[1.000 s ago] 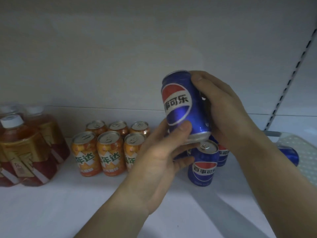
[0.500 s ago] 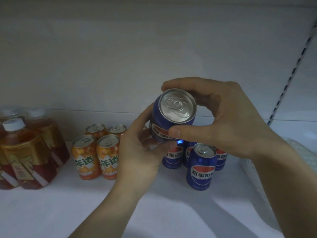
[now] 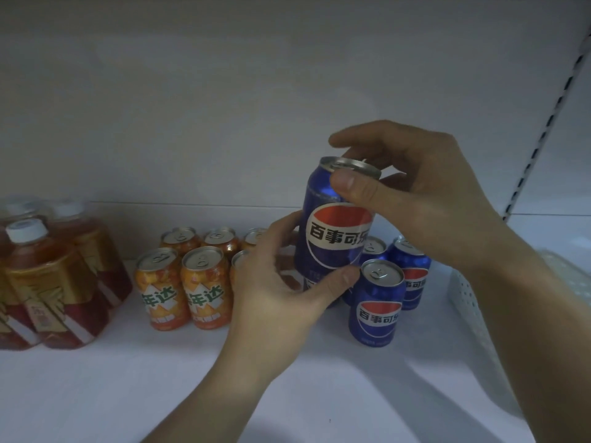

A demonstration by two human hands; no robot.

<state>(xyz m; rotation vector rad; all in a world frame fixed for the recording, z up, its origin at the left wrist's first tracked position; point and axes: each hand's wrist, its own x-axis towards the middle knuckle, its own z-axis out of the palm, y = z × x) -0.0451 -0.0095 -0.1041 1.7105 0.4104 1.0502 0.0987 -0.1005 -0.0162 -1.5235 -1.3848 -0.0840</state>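
Both hands on one blue Pepsi can (image 3: 335,231), upright above the shelf: left hand (image 3: 281,292) fingers wrapped round its base, right hand (image 3: 412,199) thumb and fingers pinching the top rim.

blue can (image 3: 335,231) now upright with logo to the front, from lid-forward tilt half a second ago

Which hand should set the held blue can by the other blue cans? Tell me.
Right. The right hand pinches the held can at its top rim, above the standing blue cans; the left hand wraps its lower body, likely blocking the landing.
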